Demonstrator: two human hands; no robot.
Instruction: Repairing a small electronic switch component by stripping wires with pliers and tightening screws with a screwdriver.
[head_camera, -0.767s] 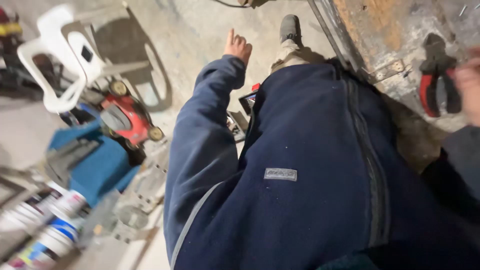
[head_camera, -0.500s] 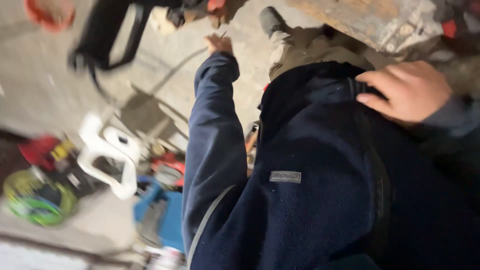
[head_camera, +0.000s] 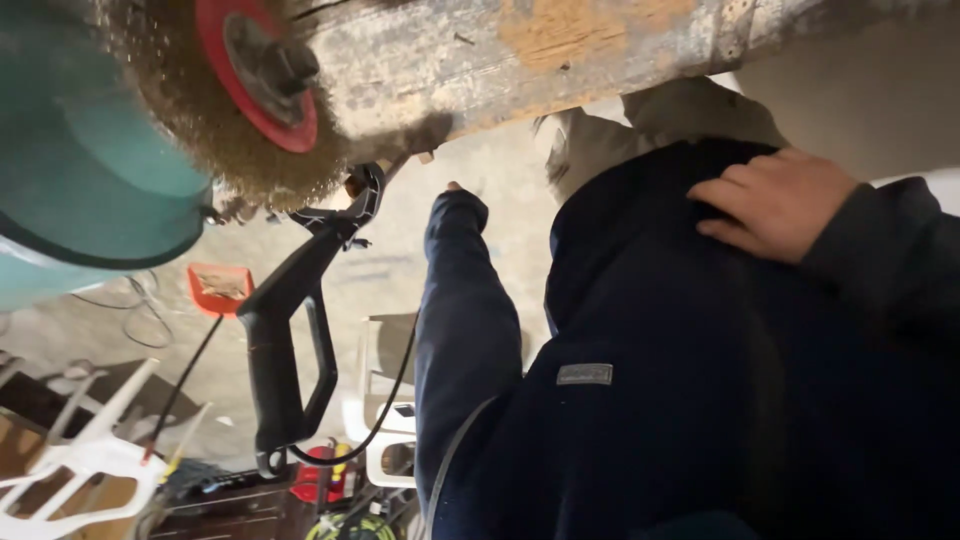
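Below the beam (head_camera: 560, 50) the brush tool (head_camera: 260, 80) hangs with its handle (head_camera: 285, 340) ungripped, the left hand (head_camera: 453, 187) up beside it with its grip impossible to tell, and the right hand (head_camera: 775, 200) empty and loosely curled on the jacket (head_camera: 680, 400).

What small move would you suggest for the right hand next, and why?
Probably lift the right hand off the dark blue jacket and reach toward the black handle. That hand lies flat and empty, while the handle hangs unheld under the wooden beam, close to the wire brush wheel.
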